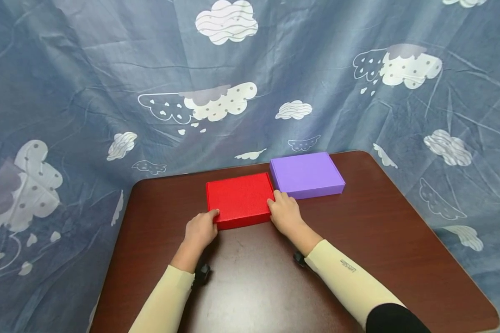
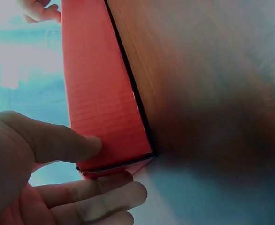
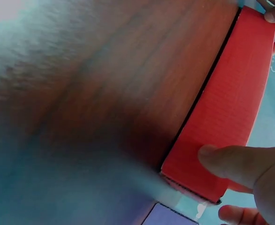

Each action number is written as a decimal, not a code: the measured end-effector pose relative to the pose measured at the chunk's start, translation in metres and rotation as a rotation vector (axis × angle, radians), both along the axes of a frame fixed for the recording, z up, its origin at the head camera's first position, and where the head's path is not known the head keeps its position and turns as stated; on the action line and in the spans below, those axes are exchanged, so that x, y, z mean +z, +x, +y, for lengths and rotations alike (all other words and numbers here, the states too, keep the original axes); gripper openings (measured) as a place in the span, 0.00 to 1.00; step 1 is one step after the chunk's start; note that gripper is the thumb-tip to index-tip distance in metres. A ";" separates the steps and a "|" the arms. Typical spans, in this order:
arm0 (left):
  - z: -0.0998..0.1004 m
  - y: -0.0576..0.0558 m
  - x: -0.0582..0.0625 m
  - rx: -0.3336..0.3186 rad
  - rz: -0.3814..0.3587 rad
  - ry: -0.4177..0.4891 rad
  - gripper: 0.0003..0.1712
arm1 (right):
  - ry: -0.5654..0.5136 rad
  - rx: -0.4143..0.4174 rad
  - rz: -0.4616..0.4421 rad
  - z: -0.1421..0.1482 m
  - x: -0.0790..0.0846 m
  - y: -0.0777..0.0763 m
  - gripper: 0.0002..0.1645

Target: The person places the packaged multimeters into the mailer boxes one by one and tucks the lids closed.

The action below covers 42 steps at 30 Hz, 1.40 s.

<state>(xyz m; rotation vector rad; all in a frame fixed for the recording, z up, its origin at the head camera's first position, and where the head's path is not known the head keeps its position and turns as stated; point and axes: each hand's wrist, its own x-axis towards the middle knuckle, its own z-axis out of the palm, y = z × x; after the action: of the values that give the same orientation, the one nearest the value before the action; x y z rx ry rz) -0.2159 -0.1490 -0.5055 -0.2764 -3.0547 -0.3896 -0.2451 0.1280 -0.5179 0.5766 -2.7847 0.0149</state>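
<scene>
A flat red cardboard box, lid closed, is near the back of the table, between both hands. My left hand grips its left front corner; in the left wrist view the thumb presses the long front side while the fingers lie at the short end. At the right front corner my right hand holds the box, its thumb on the same front side. A closed purple box sits just behind and to the right, close to my right fingertips.
The dark brown wooden table has rounded corners and a glossy patch of light near the front. Blue fabric with a cloud pattern hangs behind it and along both sides.
</scene>
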 end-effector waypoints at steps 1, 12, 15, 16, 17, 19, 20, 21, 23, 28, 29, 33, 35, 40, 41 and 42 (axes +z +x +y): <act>0.000 -0.003 0.000 0.004 -0.004 -0.004 0.28 | 0.004 -0.005 0.003 -0.001 -0.001 -0.003 0.14; 0.007 -0.037 0.005 0.012 -0.068 -0.037 0.29 | 0.053 -0.072 -0.038 -0.007 0.001 -0.034 0.11; 0.008 -0.045 0.005 0.015 -0.078 -0.036 0.30 | 0.055 -0.079 -0.043 -0.007 0.002 -0.039 0.11; 0.008 -0.048 0.005 0.016 -0.082 -0.035 0.30 | 0.055 -0.083 -0.047 -0.007 0.002 -0.041 0.11; 0.009 -0.051 0.006 0.016 -0.085 -0.032 0.30 | 0.054 -0.087 -0.052 -0.006 0.003 -0.042 0.11; 0.009 -0.056 0.006 0.016 -0.088 -0.030 0.29 | 0.053 -0.096 -0.070 -0.006 0.004 -0.045 0.12; 0.009 -0.058 0.006 0.016 -0.090 -0.027 0.29 | 0.054 -0.102 -0.084 -0.006 0.004 -0.046 0.13; 0.010 -0.060 0.006 0.017 -0.094 -0.023 0.29 | 0.053 -0.107 -0.096 -0.006 0.005 -0.048 0.13; 0.010 -0.065 0.007 0.016 -0.098 -0.020 0.28 | 0.048 -0.118 -0.118 -0.004 0.006 -0.050 0.14; 0.012 -0.072 0.009 0.011 -0.122 -0.010 0.27 | 0.014 -0.138 -0.147 0.000 0.007 -0.055 0.17; 0.013 -0.072 0.010 0.011 -0.128 -0.007 0.27 | 0.008 -0.140 -0.150 0.001 0.007 -0.055 0.18; 0.012 -0.069 0.014 0.012 -0.147 0.008 0.27 | -0.005 -0.134 -0.153 0.003 0.008 -0.053 0.19; 0.012 -0.067 0.015 0.009 -0.146 0.015 0.28 | -0.005 -0.131 -0.158 0.004 0.008 -0.053 0.21; 0.012 -0.068 0.017 -0.006 -0.156 -0.007 0.25 | 0.000 -0.102 -0.190 0.007 0.009 -0.055 0.26; 0.012 -0.070 0.018 -0.008 -0.161 -0.024 0.25 | 0.005 -0.089 -0.203 0.008 0.011 -0.057 0.27; 0.013 -0.073 0.022 -0.011 -0.173 -0.049 0.21 | 0.008 -0.075 -0.217 0.009 0.013 -0.059 0.29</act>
<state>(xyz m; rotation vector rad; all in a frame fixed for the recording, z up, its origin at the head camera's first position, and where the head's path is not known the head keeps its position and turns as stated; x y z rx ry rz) -0.2892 -0.1363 -0.4834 -0.2751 -3.2370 -0.3572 -0.3041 0.1373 -0.5049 0.4997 -3.0167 0.0530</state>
